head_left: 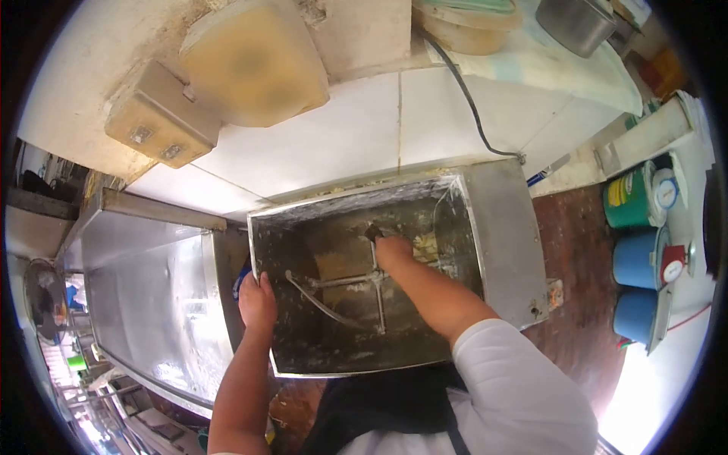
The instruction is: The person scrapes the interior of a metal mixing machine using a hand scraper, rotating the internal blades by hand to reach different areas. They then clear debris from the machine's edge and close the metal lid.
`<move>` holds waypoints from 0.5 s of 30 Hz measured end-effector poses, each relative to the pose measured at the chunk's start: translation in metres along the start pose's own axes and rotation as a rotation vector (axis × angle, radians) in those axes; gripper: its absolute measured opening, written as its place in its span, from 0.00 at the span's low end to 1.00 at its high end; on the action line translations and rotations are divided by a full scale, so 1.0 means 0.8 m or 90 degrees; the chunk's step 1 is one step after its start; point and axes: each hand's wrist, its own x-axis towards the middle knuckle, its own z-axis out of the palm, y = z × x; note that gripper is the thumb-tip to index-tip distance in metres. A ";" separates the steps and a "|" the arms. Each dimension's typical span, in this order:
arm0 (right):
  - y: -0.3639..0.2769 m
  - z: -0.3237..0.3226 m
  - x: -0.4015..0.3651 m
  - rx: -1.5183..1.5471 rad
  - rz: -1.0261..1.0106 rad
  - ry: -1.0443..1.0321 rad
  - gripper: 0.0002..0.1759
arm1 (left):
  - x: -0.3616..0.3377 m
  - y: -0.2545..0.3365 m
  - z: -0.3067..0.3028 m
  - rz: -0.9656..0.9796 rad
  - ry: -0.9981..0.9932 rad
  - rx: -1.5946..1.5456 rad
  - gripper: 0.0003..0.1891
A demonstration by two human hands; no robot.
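Note:
A deep rectangular metal mixer tub point(481, 258) sits before me, its inside walls smeared with pale residue. Crossed metal mixing bars point(345, 280), one of them curved, span its inside. My left hand point(258, 302) grips the tub's left rim, thumb on the inner side and fingers outside. Down in the tub, my right hand point(396, 252) is closed on a small dark pad or rag point(372, 230), whose exact kind I cannot make out. It is at the upper end of one bar. Yellowish residue point(428, 244) shows beside this hand.
A shiny metal table point(144, 284) stands left. A grey metal housing point(506, 243) adjoins the tub's right side. Behind are white tiles point(334, 144), a yellowed box point(254, 64) and a black cable point(472, 102). Green point(629, 199) and blue buckets point(635, 259) stand far right.

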 end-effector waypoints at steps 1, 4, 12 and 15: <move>-0.003 0.002 0.004 0.001 0.000 0.002 0.21 | 0.001 -0.001 0.001 0.025 0.014 -0.002 0.19; -0.012 0.011 0.020 -0.067 -0.031 -0.073 0.22 | 0.002 0.002 0.003 0.004 0.024 0.023 0.18; 0.037 0.078 -0.083 0.536 0.064 -0.101 0.27 | -0.002 0.005 -0.002 0.025 0.017 0.006 0.18; 0.056 0.089 -0.067 0.598 0.035 0.030 0.30 | 0.000 0.002 0.001 0.028 0.017 0.004 0.18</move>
